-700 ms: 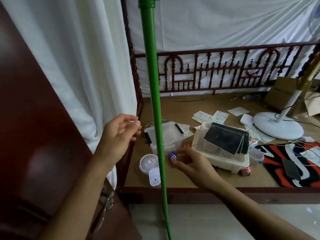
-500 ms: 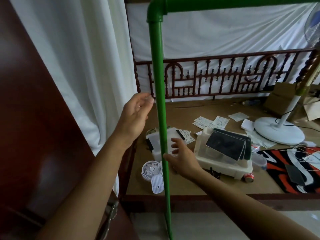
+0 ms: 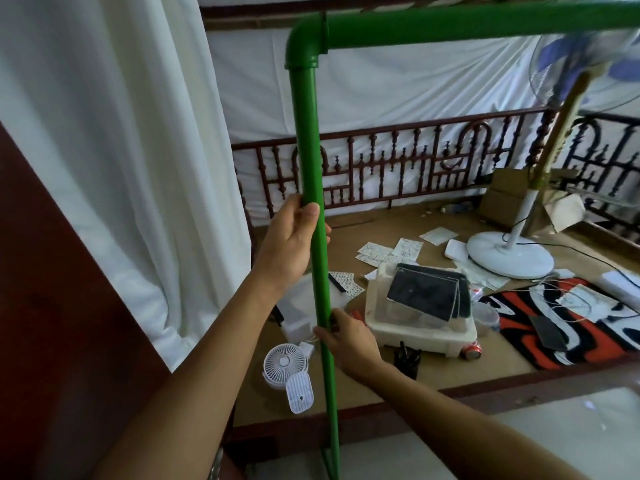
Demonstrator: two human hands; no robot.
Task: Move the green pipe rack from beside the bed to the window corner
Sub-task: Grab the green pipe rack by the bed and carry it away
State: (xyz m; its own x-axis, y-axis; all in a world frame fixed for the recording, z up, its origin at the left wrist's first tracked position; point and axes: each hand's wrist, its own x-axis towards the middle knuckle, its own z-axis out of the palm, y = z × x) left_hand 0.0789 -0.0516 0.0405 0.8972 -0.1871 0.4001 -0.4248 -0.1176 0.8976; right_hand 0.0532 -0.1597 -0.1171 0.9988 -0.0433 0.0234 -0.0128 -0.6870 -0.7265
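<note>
The green pipe rack [image 3: 307, 133] stands upright right in front of me, beside the wooden bed [image 3: 381, 386]. Its vertical post runs from the floor up to an elbow joint, and a horizontal bar leads off to the right along the top of the view. My left hand [image 3: 292, 239] is wrapped around the post at mid-height, thumb in front. My right hand [image 3: 346, 339] grips the same post lower down, fingers curled behind it. The rack's foot is cut off at the bottom edge.
A white curtain [image 3: 114, 150] hangs close on the left beside a dark red wooden panel [image 3: 52, 323]. On the bed lie a small white fan [image 3: 284, 365], a white box with dark tablets [image 3: 420, 306], papers, a standing fan's base [image 3: 509, 254] and a patterned mat [image 3: 561, 320].
Both hands have risen and closed on the green post; earlier they were open beside it. My view has tilted up, showing the elbow and top bar.
</note>
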